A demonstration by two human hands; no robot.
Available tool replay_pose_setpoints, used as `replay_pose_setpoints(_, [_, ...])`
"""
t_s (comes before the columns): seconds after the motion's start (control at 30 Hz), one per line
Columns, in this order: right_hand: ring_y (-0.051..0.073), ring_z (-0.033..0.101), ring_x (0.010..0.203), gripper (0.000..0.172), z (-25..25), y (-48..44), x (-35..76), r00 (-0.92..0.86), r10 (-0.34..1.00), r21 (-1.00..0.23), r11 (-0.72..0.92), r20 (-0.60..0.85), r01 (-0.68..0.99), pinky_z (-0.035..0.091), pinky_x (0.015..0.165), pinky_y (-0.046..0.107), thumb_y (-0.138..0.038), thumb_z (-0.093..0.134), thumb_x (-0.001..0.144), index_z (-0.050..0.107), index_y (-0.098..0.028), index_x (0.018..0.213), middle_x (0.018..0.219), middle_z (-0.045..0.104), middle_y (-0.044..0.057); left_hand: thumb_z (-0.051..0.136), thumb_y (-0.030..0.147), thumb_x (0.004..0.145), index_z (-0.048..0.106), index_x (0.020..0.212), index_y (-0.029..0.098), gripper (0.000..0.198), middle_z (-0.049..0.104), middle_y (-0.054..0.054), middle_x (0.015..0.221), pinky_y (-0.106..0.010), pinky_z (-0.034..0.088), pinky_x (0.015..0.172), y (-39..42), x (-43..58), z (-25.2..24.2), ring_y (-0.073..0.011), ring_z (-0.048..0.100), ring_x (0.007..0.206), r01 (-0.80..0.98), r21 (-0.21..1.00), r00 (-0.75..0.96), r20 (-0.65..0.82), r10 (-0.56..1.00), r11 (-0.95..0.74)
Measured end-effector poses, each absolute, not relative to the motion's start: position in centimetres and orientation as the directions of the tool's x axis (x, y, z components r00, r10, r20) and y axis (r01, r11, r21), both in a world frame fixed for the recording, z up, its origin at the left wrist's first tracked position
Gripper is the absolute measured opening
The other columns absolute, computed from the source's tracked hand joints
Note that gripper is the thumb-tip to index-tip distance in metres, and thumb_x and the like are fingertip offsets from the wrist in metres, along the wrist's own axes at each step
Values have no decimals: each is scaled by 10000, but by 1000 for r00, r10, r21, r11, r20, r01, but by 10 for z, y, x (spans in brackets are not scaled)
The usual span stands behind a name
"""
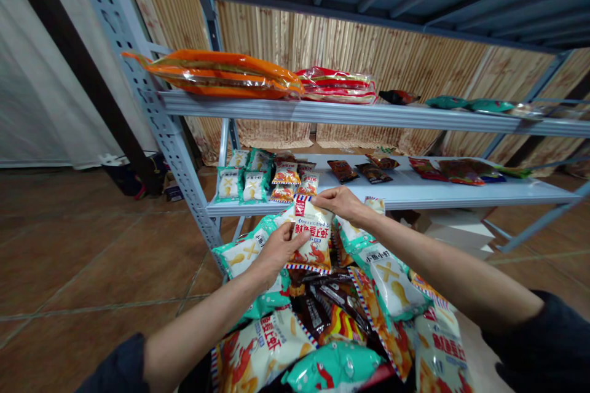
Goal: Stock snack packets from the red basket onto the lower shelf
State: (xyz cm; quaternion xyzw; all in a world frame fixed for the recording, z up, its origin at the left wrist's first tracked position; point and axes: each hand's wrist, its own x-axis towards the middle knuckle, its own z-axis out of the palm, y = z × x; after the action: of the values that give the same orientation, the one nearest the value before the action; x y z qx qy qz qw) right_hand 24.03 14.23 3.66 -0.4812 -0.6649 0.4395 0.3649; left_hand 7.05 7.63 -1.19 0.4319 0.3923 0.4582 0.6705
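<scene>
My right hand (338, 201) pinches the top edge of a white and red shrimp snack packet (312, 236), and my left hand (279, 252) grips its lower left side. The packet is held upright just above a heap of loose snack packets (364, 319) in teal, white, brown and orange wrappers. The heap lies directly under my forearms, and what supports it is hidden. The packet's back and part of its top are hidden by my fingers.
A grey metal shelf rack stands ahead. Its lower shelf (391, 193) holds rows of teal and brown packets; its upper shelf (369, 115) holds orange and red bags (216, 73). A perforated steel upright (159, 110) stands left, beside a brown tiled floor (92, 258).
</scene>
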Motion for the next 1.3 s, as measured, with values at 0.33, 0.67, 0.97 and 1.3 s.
replay_pose_setpoints(0.33, [107,548,583,316,26,136,240,-224,972,-979,-19,-65,201,447,545,228,-382,721,634,661,-169,860,690,651,8,740,348,627,605,1001,155,442,707,-83,871,-323,535,676,65,68,-18,-220,669,764,-345,903,188,-202,961,257])
replay_pose_setpoints(0.67, [82,529,460,202,30,124,237,-111,971,-973,-199,-212,118,465,455,185,-228,610,762,603,-136,582,512,600,-9,682,314,705,590,1054,156,394,699,-95,936,-345,520,784,58,68,-23,-217,664,840,-396,877,186,-215,959,273])
replay_pose_setpoints(0.97, [68,499,434,236,25,128,235,-106,980,-982,-156,-167,109,457,468,188,-238,571,795,606,-142,582,500,573,-20,682,182,684,593,1041,146,369,689,-100,976,-337,524,771,53,66,-26,-229,651,889,-458,842,217,-205,954,285])
replay_pose_setpoints(1.3, [92,586,603,152,24,112,236,-297,912,-956,-292,-282,10,480,634,242,-299,553,819,600,-163,771,693,635,6,664,187,706,595,1050,149,353,686,-101,979,-329,529,768,57,62,-24,-219,649,886,-469,849,160,-191,968,245])
